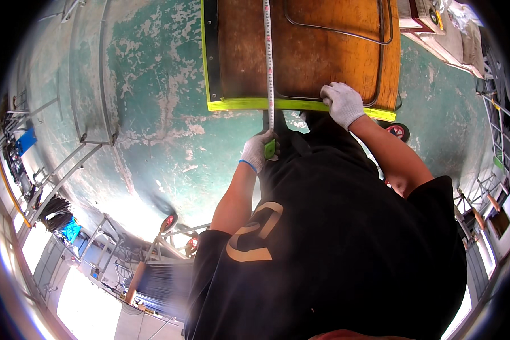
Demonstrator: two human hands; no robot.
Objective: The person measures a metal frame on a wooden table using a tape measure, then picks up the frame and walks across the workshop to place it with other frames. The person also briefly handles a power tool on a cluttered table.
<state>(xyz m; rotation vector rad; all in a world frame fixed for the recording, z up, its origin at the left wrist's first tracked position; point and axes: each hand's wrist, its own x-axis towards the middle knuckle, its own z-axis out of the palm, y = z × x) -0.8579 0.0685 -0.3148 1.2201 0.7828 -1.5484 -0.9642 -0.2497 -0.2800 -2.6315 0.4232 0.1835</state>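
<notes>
My left hand (pixel 259 151), in a white knit glove with a blue cuff, is closed around a green tape measure (pixel 270 149) just off the near edge of a wooden-topped table. From its case the white blade (pixel 269 62) runs straight away from me across the brown tabletop (pixel 323 68) and out past the upper rim of the view. My right hand (pixel 344 104), also gloved, rests on the yellow-green edge strip (pixel 238 105) to the right of the blade. Its fingers lie bent over the strip onto the wood, with nothing visible in them.
A bent thin metal rod (pixel 334 28) lies on the tabletop. Metal frames (pixel 105 73) stand at the left on the worn green floor (pixel 153 113). A wheeled cart (pixel 170 243) with red-hubbed wheels is behind me on the left. Another red wheel (pixel 398 132) shows by my right arm.
</notes>
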